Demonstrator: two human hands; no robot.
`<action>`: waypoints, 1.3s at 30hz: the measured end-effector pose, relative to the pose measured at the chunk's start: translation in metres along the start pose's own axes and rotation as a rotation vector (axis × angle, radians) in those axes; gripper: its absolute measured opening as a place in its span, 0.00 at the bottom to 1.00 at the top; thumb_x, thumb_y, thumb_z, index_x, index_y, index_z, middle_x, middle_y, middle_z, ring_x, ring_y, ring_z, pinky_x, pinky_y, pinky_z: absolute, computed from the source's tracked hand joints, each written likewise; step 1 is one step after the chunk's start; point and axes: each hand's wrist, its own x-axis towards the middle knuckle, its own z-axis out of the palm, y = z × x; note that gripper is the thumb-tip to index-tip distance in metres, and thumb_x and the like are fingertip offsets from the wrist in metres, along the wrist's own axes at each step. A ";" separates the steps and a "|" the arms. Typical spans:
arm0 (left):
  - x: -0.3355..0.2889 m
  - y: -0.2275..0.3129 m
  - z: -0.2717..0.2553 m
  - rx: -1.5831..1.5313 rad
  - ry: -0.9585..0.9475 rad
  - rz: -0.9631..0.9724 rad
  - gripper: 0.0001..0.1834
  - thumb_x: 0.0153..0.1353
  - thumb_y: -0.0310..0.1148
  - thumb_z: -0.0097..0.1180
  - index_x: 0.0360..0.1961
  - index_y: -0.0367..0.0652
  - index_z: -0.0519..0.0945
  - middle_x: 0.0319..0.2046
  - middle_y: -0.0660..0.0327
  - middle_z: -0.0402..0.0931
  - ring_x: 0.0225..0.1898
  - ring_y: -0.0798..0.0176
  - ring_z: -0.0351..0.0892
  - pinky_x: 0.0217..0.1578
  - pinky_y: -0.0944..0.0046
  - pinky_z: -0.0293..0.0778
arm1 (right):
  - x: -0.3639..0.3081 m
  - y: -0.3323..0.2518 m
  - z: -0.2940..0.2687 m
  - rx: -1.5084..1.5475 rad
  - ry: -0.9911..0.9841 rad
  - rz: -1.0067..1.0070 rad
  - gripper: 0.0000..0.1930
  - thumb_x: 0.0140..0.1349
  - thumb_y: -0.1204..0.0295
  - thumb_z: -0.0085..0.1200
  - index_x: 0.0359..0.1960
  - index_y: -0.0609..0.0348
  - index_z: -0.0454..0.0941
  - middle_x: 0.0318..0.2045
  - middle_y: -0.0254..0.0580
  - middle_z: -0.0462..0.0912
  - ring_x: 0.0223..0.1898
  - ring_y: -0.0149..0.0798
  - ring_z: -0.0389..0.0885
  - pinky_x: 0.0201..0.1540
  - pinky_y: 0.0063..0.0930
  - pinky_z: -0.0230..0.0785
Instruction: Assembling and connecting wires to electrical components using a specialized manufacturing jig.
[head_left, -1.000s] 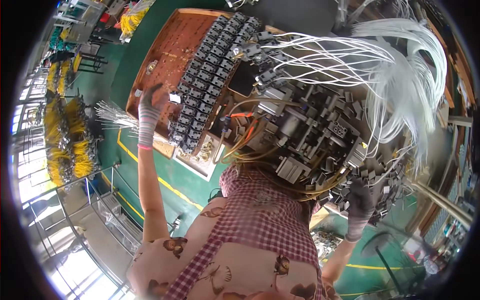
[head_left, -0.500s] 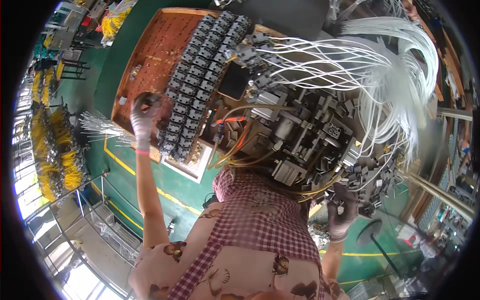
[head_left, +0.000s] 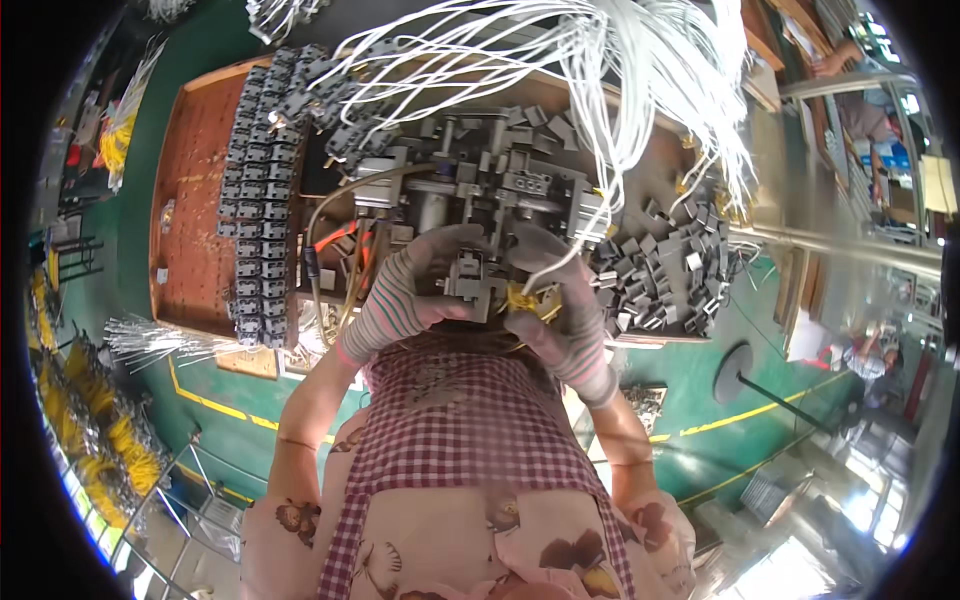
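Both my hands, in striped gloves, meet at the near edge of the workbench before the metal fixture [head_left: 525, 180]. My left hand [head_left: 400, 295] is closed around a small grey block-shaped housing [head_left: 467, 275], thumb below and fingers above. Just to its right, my right hand [head_left: 570, 325] pinches the end of a white cable [head_left: 557, 262], where a yellow bundle [head_left: 521, 297] shows between thumb and fingers. The housing and the yellow bundle are close together; whether they touch I cannot tell. The cable runs up to a large bundle of white cables [head_left: 610, 60].
Rows of grey housings [head_left: 262, 200] stand on a reddish wooden board [head_left: 190, 200] at left. Loose grey metal pieces [head_left: 665, 270] are heaped at right. A brown hose [head_left: 318, 215] curves beside the fixture. A round-topped stand [head_left: 735, 370] is on the green floor.
My left hand has come from the board at left to the middle and now grips a housing. My right hand has moved in from the lower right and holds a cable. The view has shifted.
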 end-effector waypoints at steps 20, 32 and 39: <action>-0.008 -0.015 0.009 0.815 -0.074 0.515 0.43 0.53 0.35 0.72 0.68 0.39 0.64 0.58 0.52 0.75 0.56 0.52 0.78 0.54 0.56 0.75 | 0.003 0.032 0.008 -0.095 0.018 -0.116 0.32 0.46 0.58 0.74 0.53 0.51 0.77 0.53 0.44 0.71 0.57 0.47 0.69 0.59 0.41 0.63; 0.031 -0.028 0.005 0.071 0.190 -0.106 0.32 0.60 0.43 0.67 0.60 0.38 0.72 0.37 0.62 0.80 0.36 0.72 0.79 0.37 0.70 0.76 | 0.048 0.045 0.001 -0.696 -0.081 -0.326 0.40 0.38 0.55 0.74 0.56 0.54 0.72 0.46 0.45 0.75 0.49 0.51 0.74 0.55 0.46 0.66; 0.030 0.003 0.000 0.978 0.344 0.415 0.29 0.55 0.37 0.65 0.59 0.44 0.74 0.47 0.54 0.77 0.48 0.51 0.78 0.48 0.53 0.75 | 0.064 0.048 0.000 -0.958 -0.158 -0.201 0.36 0.41 0.52 0.69 0.54 0.51 0.74 0.45 0.39 0.75 0.50 0.48 0.72 0.55 0.49 0.62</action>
